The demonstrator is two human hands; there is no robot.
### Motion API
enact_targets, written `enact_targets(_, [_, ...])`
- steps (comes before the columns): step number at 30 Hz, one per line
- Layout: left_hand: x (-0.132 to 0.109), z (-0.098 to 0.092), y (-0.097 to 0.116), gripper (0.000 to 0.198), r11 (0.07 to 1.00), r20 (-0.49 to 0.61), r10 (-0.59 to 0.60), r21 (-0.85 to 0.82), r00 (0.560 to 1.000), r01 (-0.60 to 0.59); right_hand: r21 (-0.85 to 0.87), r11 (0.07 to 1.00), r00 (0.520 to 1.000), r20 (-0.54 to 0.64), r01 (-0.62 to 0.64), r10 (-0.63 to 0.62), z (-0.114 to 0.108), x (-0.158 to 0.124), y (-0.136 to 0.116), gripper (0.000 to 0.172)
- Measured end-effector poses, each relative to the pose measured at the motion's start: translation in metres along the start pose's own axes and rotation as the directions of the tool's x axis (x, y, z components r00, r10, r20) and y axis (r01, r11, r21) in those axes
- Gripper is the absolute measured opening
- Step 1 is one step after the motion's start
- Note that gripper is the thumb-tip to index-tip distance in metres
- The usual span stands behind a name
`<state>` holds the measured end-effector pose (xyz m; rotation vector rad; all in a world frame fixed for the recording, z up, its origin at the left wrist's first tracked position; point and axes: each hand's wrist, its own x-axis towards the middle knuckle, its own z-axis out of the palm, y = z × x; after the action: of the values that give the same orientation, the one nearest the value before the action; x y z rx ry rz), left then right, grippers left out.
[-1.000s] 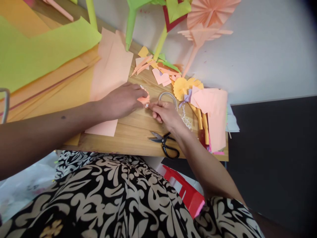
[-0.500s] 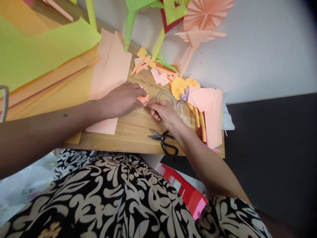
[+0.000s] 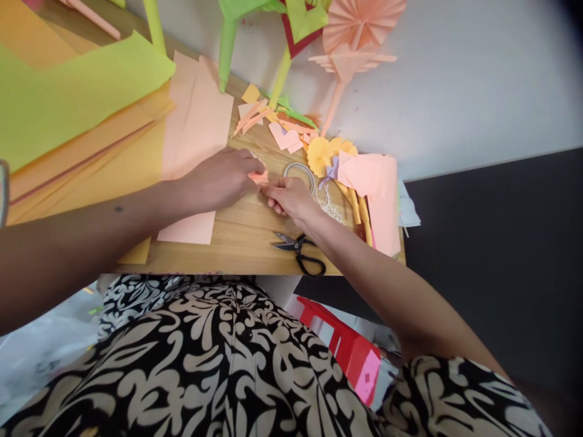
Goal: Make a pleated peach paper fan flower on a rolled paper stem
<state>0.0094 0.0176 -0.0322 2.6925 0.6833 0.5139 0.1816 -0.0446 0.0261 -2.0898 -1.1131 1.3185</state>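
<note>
My left hand (image 3: 219,180) rests on the wooden table (image 3: 246,240) with its fingers closed on a small pleated peach paper piece (image 3: 259,176). My right hand (image 3: 288,198) meets it from the right, fingertips pinched on the same piece. A roll of clear tape (image 3: 299,172) lies just behind my right hand. Black scissors (image 3: 299,253) lie near the table's front edge, under my right wrist. A peach paper sheet (image 3: 195,145) lies beneath my left forearm.
Green and orange paper sheets (image 3: 68,103) cover the table's left. Paper scraps (image 3: 277,124) and yellow fans (image 3: 321,155) sit at the back, folded peach paper (image 3: 376,194) at the right. Paper flowers (image 3: 355,27) hang on the wall. A red object (image 3: 348,352) lies below the table.
Both hands stay pinched together on the peach piece. The view has shifted slightly, so everything sits a little further left and higher in the picture.
</note>
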Motion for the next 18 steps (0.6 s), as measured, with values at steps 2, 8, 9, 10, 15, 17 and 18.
enact_targets(2, [0.0006,-0.0006,-0.0031,0.036,0.999,-0.002,0.025,-0.025,1.0,-0.025,-0.018,1.0,1.0,-0.012,-0.004,0.003,0.0015,0.0,-0.0013,0.038])
enact_targets(8, [0.0035,0.0004,-0.0065,0.041,0.99,-0.044,0.13,0.052,0.99,-0.128,-0.057,0.998,1.0,-0.028,0.011,-0.013,0.0033,0.0018,-0.0009,0.045])
enact_targets(9, [0.0037,0.0013,-0.0069,0.042,0.991,-0.048,0.128,0.051,0.991,-0.126,-0.061,0.998,0.999,-0.031,0.015,-0.017,0.0035,0.0018,-0.0008,0.046])
enact_targets(10, [0.0038,0.0022,-0.0075,0.042,0.991,-0.05,0.125,0.045,0.991,-0.122,-0.063,0.998,0.999,-0.036,0.016,-0.019,0.0037,0.0016,-0.0009,0.046])
enact_targets(15, [0.0038,0.0043,-0.009,0.041,0.993,-0.047,0.115,0.019,0.992,-0.114,-0.048,0.999,0.999,-0.036,0.01,-0.012,0.0038,-0.0005,-0.0044,0.046])
enact_targets(17, [0.0041,0.0031,-0.007,0.04,0.995,-0.044,0.095,0.007,0.994,-0.095,-0.058,0.998,0.999,-0.032,0.01,-0.012,0.0031,-0.0009,-0.0057,0.045])
enact_targets(18, [0.0042,0.0021,-0.0055,0.04,0.996,-0.038,0.089,0.009,0.995,-0.088,-0.067,0.998,0.999,-0.029,0.011,-0.013,0.0025,-0.0007,-0.006,0.045])
